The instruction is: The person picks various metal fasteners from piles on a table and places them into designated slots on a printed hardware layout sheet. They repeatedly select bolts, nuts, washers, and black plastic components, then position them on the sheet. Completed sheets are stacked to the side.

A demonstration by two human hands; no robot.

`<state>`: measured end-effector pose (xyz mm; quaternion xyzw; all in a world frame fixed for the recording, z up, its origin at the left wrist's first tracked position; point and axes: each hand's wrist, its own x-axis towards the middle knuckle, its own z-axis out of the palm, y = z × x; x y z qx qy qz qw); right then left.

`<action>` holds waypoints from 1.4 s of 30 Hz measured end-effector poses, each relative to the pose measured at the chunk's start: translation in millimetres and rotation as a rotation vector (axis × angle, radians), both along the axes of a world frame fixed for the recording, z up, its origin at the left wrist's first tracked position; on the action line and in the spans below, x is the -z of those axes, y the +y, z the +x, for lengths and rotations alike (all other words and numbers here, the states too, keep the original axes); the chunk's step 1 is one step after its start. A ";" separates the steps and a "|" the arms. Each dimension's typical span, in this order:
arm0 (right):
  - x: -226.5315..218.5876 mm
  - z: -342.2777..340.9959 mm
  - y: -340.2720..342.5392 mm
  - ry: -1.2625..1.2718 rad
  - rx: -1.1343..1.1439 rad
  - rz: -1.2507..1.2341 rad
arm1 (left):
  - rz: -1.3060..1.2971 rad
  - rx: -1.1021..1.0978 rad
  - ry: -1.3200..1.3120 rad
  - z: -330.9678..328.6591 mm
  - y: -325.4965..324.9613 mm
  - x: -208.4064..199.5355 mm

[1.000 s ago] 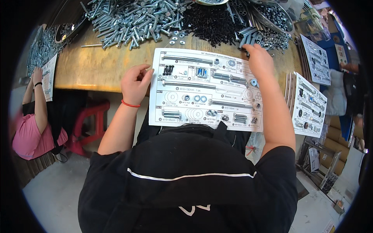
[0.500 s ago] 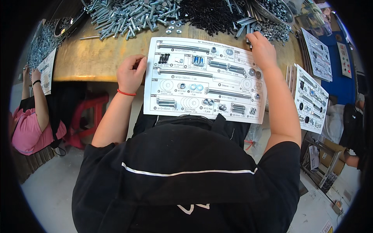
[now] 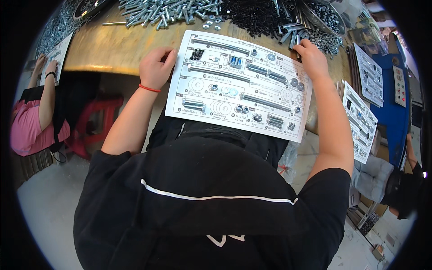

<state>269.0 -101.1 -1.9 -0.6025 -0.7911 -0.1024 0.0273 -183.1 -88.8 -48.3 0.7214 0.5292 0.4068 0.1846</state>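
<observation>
A white card (image 3: pixel 234 122) printed with pictures of bolts, nuts and washers lies tilted at the table's front edge, partly over my lap. Against its left edge is my left hand (image 3: pixel 157 67), thumb and fingers curled together; whatever they may hold is hidden. My right hand (image 3: pixel 312 59) reaches past the card's upper right corner, its fingers closed around a short shiny metal tube (image 3: pixel 298 41). More metal tubes (image 3: pixel 288 32) lie loose just beyond that hand. Silver bolts (image 3: pixel 166 11) are heaped at the back, beside a pile of black screws (image 3: pixel 252 17).
Small nuts (image 3: pixel 326 42) spill beside a metal bowl (image 3: pixel 330 15) at the back right. More printed cards (image 3: pixel 360 119) stand to my right, near a blue surface (image 3: pixel 390 85). At the far left a person in pink (image 3: pixel 38 130) works at the same table; a red stool (image 3: pixel 96 121) stands nearby.
The view has shifted, and the card now sits more tilted, its right side lower. My right fingers stay at the metal tubes; my left hand remains by the card's left edge.
</observation>
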 end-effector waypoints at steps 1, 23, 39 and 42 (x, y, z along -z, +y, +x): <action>-0.1 0.9 3.0 -0.025 -0.034 -0.005 | -0.011 -0.008 0.000 1.1 -0.3 -0.6; 11.4 -84.9 -118.7 0.677 -0.027 -0.022 | 0.131 0.125 -0.252 58.9 90.6 -87.4; -33.1 -89.1 -196.2 0.854 0.468 0.207 | -0.184 -0.204 0.579 243.8 359.8 -170.1; -34.3 -77.4 -203.3 0.864 0.518 0.211 | -0.193 -0.256 0.579 248.4 388.7 -151.3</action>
